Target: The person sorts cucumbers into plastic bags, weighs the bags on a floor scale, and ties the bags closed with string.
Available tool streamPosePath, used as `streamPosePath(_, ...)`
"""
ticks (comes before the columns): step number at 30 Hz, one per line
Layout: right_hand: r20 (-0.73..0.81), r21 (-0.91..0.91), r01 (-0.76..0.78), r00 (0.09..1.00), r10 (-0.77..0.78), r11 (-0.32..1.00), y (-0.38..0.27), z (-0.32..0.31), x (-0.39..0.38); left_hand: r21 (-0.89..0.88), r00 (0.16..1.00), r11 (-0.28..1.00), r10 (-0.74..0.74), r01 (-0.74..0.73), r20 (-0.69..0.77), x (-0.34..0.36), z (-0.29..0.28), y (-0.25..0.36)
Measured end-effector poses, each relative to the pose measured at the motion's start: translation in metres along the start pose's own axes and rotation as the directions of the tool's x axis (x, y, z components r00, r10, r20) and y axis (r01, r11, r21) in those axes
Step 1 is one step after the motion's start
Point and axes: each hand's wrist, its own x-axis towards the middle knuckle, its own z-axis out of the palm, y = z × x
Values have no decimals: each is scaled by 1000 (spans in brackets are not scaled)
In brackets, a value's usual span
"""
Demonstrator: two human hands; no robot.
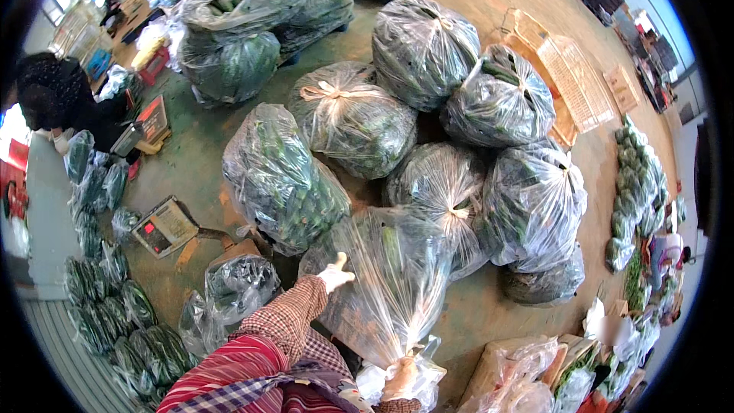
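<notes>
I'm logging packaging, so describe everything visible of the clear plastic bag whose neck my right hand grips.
The clear, glossy plastic bag points its gathered neck toward you, gripped by your right hand; whether it's tied is unclear. Creases fan from the neck, and dark green, elongated produce shows through farther up. Your left hand is spread at its left side, contact uncertain. Filled plastic bags crowd its far end.

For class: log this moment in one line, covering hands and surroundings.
Left hand: open, at clear bag, touch unclear | Right hand: closed on bag's gathered neck | Nearby: filled tied bags, display unit
</notes>
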Motion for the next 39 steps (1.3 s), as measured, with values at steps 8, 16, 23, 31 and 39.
streamPosePath(8,254,-495,84,966,52,865,5,-17,47,62,978,998,9,-23,209,-35,70,-37)
streamPosePath(16,128,-392,208,977,-171,896,59,-24,47,-102,981,975,-193,196,37,-37,52,-103)
streamPosePath(23,80,-101,8,997,0,995,50,-3,45,-574,798,562,-498,596,341,-32,96,-151)
streamPosePath(31,643,-612,720,694,-325,326,82,-34,64,-700,786,360,-219,616,578,3,159,-168)
streamPosePath(39,358,-708,183,925,124,683,35,-5,41,-848,876,239,-228,474,425,22,167,-189)
